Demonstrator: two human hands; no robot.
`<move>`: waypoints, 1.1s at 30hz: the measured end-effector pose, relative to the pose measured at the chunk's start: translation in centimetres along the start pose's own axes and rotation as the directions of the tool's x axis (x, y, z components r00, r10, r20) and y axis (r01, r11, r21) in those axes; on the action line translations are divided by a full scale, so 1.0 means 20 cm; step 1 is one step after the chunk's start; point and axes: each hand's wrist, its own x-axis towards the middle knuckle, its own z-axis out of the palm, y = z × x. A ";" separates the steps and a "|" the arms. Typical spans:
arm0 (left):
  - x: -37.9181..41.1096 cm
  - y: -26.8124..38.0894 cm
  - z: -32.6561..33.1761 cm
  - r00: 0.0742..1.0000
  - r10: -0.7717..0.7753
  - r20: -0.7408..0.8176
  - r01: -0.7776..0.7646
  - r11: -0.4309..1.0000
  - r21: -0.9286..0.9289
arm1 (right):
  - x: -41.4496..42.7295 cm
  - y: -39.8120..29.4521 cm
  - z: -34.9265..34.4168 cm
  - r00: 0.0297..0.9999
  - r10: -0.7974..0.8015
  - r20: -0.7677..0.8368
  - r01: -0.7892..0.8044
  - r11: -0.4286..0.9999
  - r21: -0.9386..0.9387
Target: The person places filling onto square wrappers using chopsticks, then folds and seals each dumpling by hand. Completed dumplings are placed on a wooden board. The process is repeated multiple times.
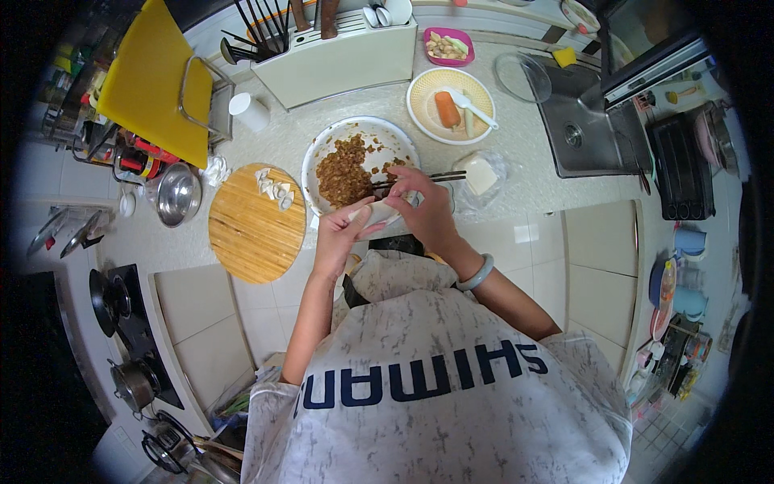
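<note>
Both hands meet at the near rim of a white bowl (404,128) of brown minced filling (343,172). My left hand (340,233) holds a pale dough wrapper (376,213) from below and the side. The fingers of my right hand (426,209) pinch the wrapper's right edge. Dark chopsticks (448,176) lie across the bowl, partly hidden behind my right hand. On a round wooden board (254,230) to the left sit several folded dumplings (275,189). Right of the bowl, a stack of white wrappers (479,174) rests in clear plastic.
Behind stand a knife and utensil holder (344,66), a basket (417,121) with a carrot and a white-handled utensil, and a pink bowl (447,62). A white canister (249,112), metal bowl (178,195) and yellow board (151,78) are left; the sink (580,163) is right.
</note>
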 end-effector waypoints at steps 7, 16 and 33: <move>0.00 0.05 -0.12 0.998 0.017 0.064 -0.026 0.991 0.131 | 0.05 0.00 -0.04 0.970 -0.005 0.242 -0.039 0.984 0.174; -0.01 0.23 -0.08 0.986 -0.027 0.163 -0.054 0.881 0.469 | 0.12 -0.02 -0.10 0.756 0.075 0.650 -0.006 0.994 -0.107; 0.01 0.20 -0.23 0.951 -0.076 0.300 0.145 0.966 -0.215 | 0.19 -0.10 -0.09 0.649 0.107 0.753 -0.575 0.718 0.394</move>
